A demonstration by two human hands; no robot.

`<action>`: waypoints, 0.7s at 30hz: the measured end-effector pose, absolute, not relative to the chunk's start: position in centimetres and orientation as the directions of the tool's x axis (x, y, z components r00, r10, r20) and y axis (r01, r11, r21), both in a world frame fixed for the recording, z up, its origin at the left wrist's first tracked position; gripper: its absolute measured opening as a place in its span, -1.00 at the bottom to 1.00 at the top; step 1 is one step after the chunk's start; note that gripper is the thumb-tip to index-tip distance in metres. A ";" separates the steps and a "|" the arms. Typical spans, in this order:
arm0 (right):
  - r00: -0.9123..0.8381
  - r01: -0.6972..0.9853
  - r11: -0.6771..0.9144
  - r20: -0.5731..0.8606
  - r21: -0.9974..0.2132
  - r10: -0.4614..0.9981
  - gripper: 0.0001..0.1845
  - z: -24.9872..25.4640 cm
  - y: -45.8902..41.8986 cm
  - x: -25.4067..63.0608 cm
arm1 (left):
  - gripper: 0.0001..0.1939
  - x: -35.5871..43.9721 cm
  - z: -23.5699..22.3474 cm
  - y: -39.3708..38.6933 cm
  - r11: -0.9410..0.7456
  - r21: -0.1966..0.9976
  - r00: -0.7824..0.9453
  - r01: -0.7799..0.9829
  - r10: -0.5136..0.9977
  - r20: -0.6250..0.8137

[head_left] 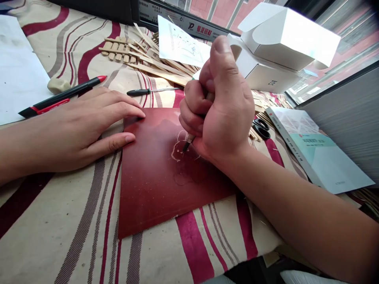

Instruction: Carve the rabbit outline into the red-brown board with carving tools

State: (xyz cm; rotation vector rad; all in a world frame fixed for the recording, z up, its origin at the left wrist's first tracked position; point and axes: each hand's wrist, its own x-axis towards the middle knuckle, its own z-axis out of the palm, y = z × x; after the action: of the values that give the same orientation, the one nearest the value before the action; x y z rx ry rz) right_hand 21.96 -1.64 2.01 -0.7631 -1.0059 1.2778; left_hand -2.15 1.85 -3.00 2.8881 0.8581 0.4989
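Note:
A dark red board [148, 185] lies on the striped cloth, with a small figure outline [175, 152] cut in pale lines near its middle. My right hand [223, 106] is wrapped in a fist, thumb up, around a carving tool [186, 146]. Its dark tip points down and meets the board at the figure; most of the handle is hidden in my fist. Fingers stretched out, my left hand [106, 122] rests flat with its fingertips on the board's upper left edge. Close behind that hand are a black and red pen-like cutter or marker [89, 85] and a pale eraser-like lump [58, 85].
Behind the board lie a black-handled thin tool [139, 92], wooden strips [145, 59] and a printed sheet [177, 43]. White boxes [266, 75] stand at the back right. Black scissor handles [261, 128] and a book [319, 150] lie to the right. White paper [20, 71] is at left.

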 end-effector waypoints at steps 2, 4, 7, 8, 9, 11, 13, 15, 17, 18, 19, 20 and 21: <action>-0.023 -0.398 0.171 0.196 -0.901 0.980 -0.38 2.0 -1.8 22.0 | -0.56 -2.1 -2.9 1.8 -0.844 0.165 0.794 0.511 0.537 0.286; -0.032 -0.414 0.139 0.167 -0.900 0.985 -0.39 1.9 -1.7 22.1 | -0.56 -2.0 -2.9 1.9 -0.847 0.158 0.798 0.507 0.531 0.286; -0.035 -0.422 0.087 0.112 -0.902 0.993 -0.37 1.7 -1.2 22.3 | -0.54 -2.1 -2.9 1.9 -0.846 0.160 0.797 0.509 0.533 0.285; -0.026 -0.423 0.066 0.085 -0.904 0.996 -0.36 1.6 -1.0 22.4 | -0.54 -2.1 -2.9 1.9 -0.844 0.163 0.794 0.510 0.536 0.286; -0.012 -0.425 0.043 0.053 -0.904 0.998 -0.35 1.6 -0.8 22.5 | -0.53 -2.1 -3.0 1.9 -0.843 0.168 0.792 0.510 0.537 0.290; 0.020 -0.432 0.015 0.006 -0.902 1.000 -0.36 1.5 -0.5 22.5 | -0.54 -2.1 -3.1 2.0 -0.840 0.179 0.789 0.512 0.542 0.290; 0.055 -0.437 0.018 -0.007 -0.899 0.998 -0.39 1.5 -0.5 22.3 | -0.54 -2.2 -3.1 2.0 -0.839 0.179 0.787 0.514 0.544 0.289; 0.095 -0.428 0.056 0.017 -0.902 0.995 -0.41 1.5 -1.0 21.9 | -0.55 -2.2 -3.1 1.9 -0.841 0.168 0.789 0.515 0.541 0.291; 0.138 -0.396 0.164 0.118 -0.904 0.983 -0.42 1.6 -1.9 21.5 | -0.54 -2.2 -3.0 1.9 -0.841 0.161 0.788 0.517 0.541 0.292; 0.144 -0.369 0.243 0.204 -0.897 0.968 -0.43 1.6 -2.4 21.3 | -0.53 -2.2 -3.0 1.8 -0.838 0.162 0.787 0.521 0.545 0.291; 0.145 -0.342 0.328 0.296 -0.881 0.944 -0.43 1.6 -2.9 21.2 | -0.53 -2.2 -2.9 1.8 -0.834 0.167 0.784 0.526 0.551 0.285; 0.110 -0.305 0.381 0.365 -0.873 0.925 -0.44 1.5 -3.4 21.1 | -0.52 -2.1 -2.9 1.8 -0.830 0.172 0.783 0.531 0.558 0.277; 0.050 -0.264 0.395 0.397 -0.880 0.917 -0.45 1.5 -3.8 21.1 | -0.52 -2.1 -2.8 1.8 -0.827 0.176 0.782 0.534 0.562 0.270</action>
State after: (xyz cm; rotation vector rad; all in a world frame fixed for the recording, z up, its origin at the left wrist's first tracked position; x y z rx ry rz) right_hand 21.10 -3.80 1.53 -0.7114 -1.1811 1.0253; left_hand -2.13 1.81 -2.84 2.8800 0.8879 0.4800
